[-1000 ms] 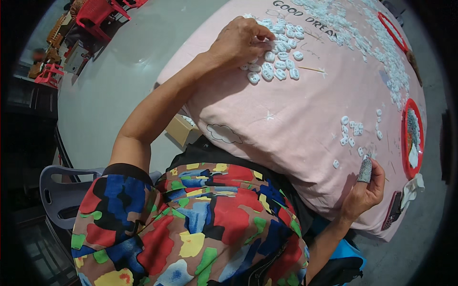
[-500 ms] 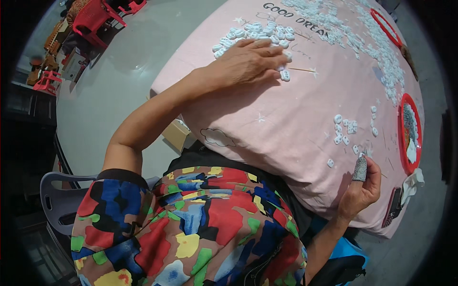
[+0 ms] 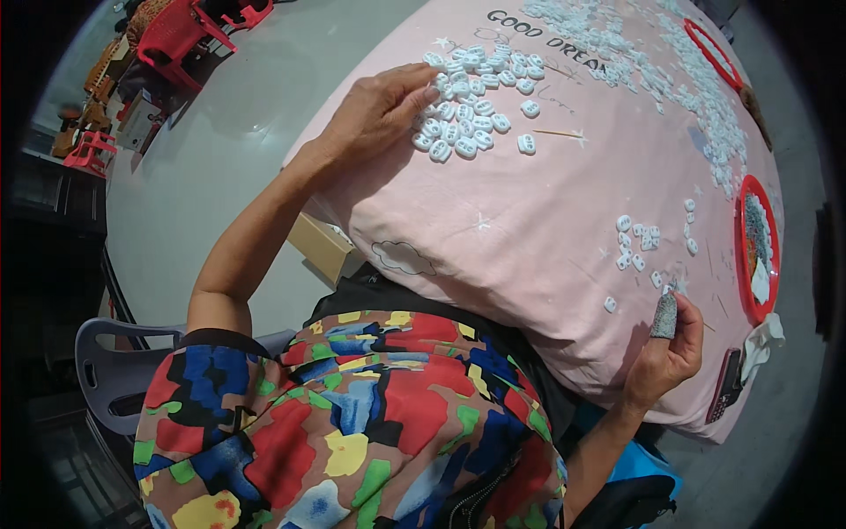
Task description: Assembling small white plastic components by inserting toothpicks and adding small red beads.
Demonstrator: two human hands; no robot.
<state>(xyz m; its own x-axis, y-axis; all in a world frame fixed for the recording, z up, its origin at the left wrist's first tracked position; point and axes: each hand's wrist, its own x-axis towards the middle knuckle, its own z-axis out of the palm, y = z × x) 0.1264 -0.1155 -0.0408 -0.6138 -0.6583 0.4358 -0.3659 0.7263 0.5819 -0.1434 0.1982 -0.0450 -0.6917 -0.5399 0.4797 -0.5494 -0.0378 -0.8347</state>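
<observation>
Two bare hands above a table [image 3: 538,229] spread with pink cloth. Left hand [image 3: 379,115] touching the left edge of a pile of small, flat, oval white pieces [image 3: 483,108], roughly forty, too overlapped for an exact count. Just right of the pile, two single pieces [image 3: 526,144] and one thin stick [image 3: 557,133]. Left grip partly open, thumb and fingers curved at the pile's edge; fingertips half hidden, no telling about any pinched piece.

Right hand [image 3: 667,353] on the near right part of the table, one digit in a grey finger cover [image 3: 664,315]. Right grip nearly closed, a tiny white bit at the tip, too small for certainty about a hold. Nearby, smaller white pieces: a loose cluster [image 3: 637,230] of about nine, a short column [image 3: 689,218] of about four, two singles [image 3: 656,279] closer to the hand.

Farther off, a wide scatter [image 3: 718,132] of white pieces beyond counting. Along the right edge, one red tray [image 3: 741,251], contents unclear, one red ring [image 3: 736,82], one dark handset [image 3: 725,385], one white cloth [image 3: 760,346]. Lower left, one cardboard box [image 3: 322,247], partly covered by the table. Patterned shirt [image 3: 414,397] in front of the near edge.
</observation>
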